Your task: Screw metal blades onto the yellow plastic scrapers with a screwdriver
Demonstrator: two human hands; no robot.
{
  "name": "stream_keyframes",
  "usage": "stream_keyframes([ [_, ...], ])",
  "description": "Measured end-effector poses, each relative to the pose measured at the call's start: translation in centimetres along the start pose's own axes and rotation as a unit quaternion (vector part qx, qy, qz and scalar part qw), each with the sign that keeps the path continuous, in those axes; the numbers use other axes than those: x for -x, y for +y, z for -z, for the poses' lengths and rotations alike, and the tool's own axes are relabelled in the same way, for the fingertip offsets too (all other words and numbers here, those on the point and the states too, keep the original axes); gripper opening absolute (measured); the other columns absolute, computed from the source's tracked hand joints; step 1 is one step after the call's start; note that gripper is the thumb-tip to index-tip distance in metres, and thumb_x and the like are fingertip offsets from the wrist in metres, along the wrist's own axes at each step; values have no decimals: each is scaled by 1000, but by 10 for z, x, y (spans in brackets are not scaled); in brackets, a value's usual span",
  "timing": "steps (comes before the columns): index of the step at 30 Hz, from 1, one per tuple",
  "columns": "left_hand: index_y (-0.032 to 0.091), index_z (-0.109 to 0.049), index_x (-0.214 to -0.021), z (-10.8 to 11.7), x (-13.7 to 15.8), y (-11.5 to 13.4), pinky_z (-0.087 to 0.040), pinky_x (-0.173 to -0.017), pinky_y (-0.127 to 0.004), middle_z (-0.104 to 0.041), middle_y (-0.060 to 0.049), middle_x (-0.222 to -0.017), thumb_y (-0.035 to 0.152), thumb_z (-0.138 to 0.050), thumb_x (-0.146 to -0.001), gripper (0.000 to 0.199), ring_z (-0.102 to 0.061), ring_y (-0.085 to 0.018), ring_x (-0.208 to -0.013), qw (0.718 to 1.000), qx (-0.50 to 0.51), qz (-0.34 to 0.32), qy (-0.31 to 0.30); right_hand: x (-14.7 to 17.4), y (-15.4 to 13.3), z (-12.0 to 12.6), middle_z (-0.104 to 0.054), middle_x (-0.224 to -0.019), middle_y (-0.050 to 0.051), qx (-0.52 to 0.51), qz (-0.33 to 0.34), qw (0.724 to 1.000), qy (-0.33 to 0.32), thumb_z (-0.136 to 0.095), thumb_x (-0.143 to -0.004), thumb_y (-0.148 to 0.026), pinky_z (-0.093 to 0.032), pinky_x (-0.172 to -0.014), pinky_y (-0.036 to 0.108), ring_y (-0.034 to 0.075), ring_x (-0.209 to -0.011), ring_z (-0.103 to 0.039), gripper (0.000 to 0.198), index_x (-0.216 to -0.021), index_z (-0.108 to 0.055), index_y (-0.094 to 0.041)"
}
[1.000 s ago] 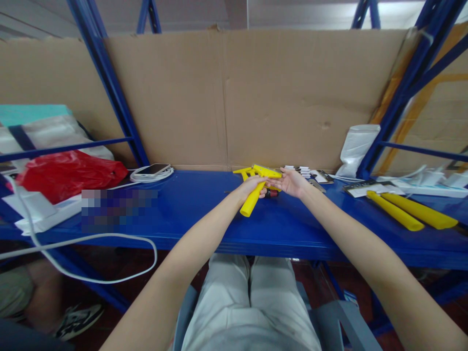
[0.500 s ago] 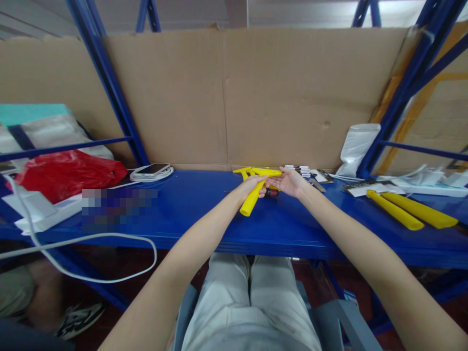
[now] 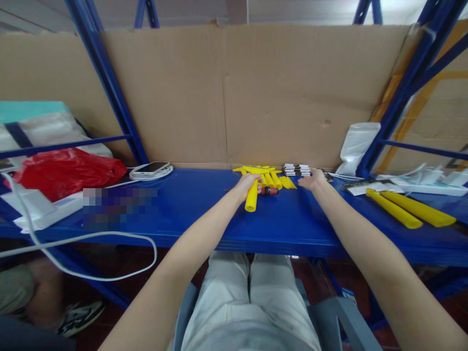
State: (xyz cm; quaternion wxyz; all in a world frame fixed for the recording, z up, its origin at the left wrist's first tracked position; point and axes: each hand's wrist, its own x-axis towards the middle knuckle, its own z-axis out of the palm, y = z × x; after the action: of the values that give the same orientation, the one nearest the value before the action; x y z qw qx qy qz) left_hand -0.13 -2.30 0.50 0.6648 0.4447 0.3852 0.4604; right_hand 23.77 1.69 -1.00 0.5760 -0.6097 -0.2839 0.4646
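My left hand (image 3: 249, 185) is closed around a yellow T-shaped handle (image 3: 251, 201), its round grip pointing toward me and its wide head on the far side. Just beyond lie several more yellow T-shaped handles (image 3: 277, 181), partly hidden by the held one. A screwdriver with a dark red grip (image 3: 269, 191) rests beside my left hand. My right hand (image 3: 313, 181) is open, fingers stretched out and apart from the held handle. It hovers by a stack of small white packs (image 3: 297, 169) and some small yellow pieces (image 3: 288, 182).
Two long yellow tubes (image 3: 417, 209) lie at right, near a white power strip (image 3: 435, 187). A phone (image 3: 153, 168) sits on a coiled white cable at left, beyond a red plastic bag (image 3: 69, 170). Cardboard (image 3: 226, 97) walls the back of the blue table (image 3: 204, 214).
My right hand has let go of the yellow handle and moved right, toward the white packs. My left hand still holds the handle, now turned with its grip more straight toward me.
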Motion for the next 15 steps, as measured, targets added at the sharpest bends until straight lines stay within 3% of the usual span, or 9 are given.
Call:
stream_keyframes([
  [8,16,-49,-83,2,-1,0,-28,-34,-19,-51,3,-58,6,-44,-89,13,-37,-5,-32,1000,-2,7,-9,-3,2,7,-49,-140,21,-103,-28,994,38,-28,-90,-36,-47,-98,52,27,-130,-51,62,-146,-37,-13],
  [12,16,-50,-86,3,-2,-1,-29,-36,-19,-50,3,-59,6,-44,-89,11,-36,-5,-34,1000,-2,13,-10,-1,0,8,-49,-139,20,-144,-41,988,47,-29,-91,-33,-49,-97,49,25,-128,-52,56,-142,-40,-14],
  [15,15,-51,-87,3,-3,-1,-29,-36,-19,-49,3,-58,6,-45,-88,11,-36,-5,-34,1000,2,17,-12,-6,-2,16,-54,-133,14,-147,-13,987,61,-27,-92,-29,-53,-93,45,21,-117,-60,48,-136,-46,-20],
])
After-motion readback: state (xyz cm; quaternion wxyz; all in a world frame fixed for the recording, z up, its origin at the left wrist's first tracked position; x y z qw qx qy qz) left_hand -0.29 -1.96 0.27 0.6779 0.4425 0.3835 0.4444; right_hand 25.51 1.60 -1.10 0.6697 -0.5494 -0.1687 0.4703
